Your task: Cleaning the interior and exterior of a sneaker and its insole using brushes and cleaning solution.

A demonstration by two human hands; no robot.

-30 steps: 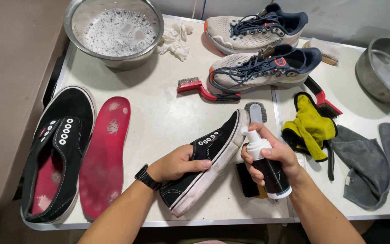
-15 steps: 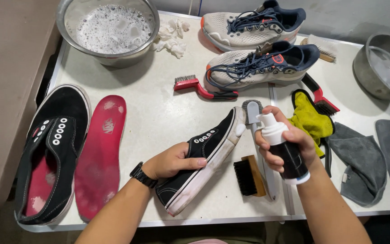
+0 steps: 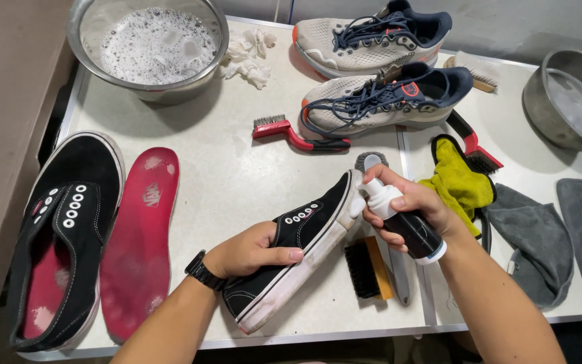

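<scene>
My left hand (image 3: 247, 251) grips a black canvas sneaker (image 3: 298, 249) with a white sole, holding it tilted above the table's front edge, toe pointing up to the right. My right hand (image 3: 409, 212) holds a dark pump bottle (image 3: 405, 222) with a white nozzle, and the nozzle sits right at the sneaker's toe. A black-bristled wooden brush (image 3: 368, 268) lies on the table just below the bottle. The matching black sneaker (image 3: 65, 229) lies at the left, with a red insole (image 3: 136, 236) beside it.
A steel bowl of soapy water (image 3: 149, 44) stands at the back left, an empty steel bowl (image 3: 570, 98) at the back right. Two grey running shoes (image 3: 378, 67) lie at the back, with a red brush (image 3: 291, 133), yellow cloth (image 3: 459, 182) and grey cloths (image 3: 540, 243) nearby.
My right hand has lifted the bottle and tilted it, bringing the nozzle up against the sneaker's toe. The left hand keeps its hold on the sneaker.
</scene>
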